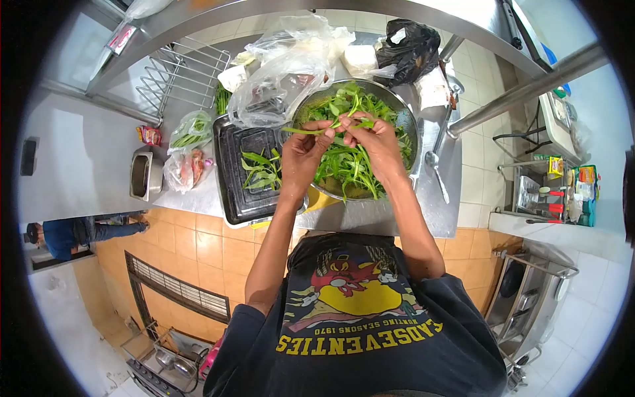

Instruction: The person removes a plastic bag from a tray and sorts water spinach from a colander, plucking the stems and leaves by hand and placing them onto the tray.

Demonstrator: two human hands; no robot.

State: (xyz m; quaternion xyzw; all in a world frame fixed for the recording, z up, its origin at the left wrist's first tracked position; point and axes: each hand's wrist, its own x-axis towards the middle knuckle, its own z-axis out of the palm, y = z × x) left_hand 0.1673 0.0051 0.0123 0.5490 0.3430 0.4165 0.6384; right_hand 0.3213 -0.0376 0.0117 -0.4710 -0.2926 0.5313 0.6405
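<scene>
Above centre frame, the left hand point(302, 152) and right hand point(376, 140) pinch a leafy stem point(336, 124), each grip closed on it. Beneath, greens point(355, 171) heap the colander point(405, 121); the dark tray point(246, 137) at left holds few sprigs point(263, 173), so work seems unfinished.

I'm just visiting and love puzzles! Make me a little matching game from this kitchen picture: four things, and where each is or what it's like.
Things:
1. Tray
2. Colander
3. Plastic bag
4. Green stem

Places and states:
A. Heaped with leafy greens
B. Held by the left hand and right hand
C. Black and crumpled, beyond the colander
D. Holding a small leafy bunch

Pairs: 1-D, 2-A, 3-C, 4-B
</scene>
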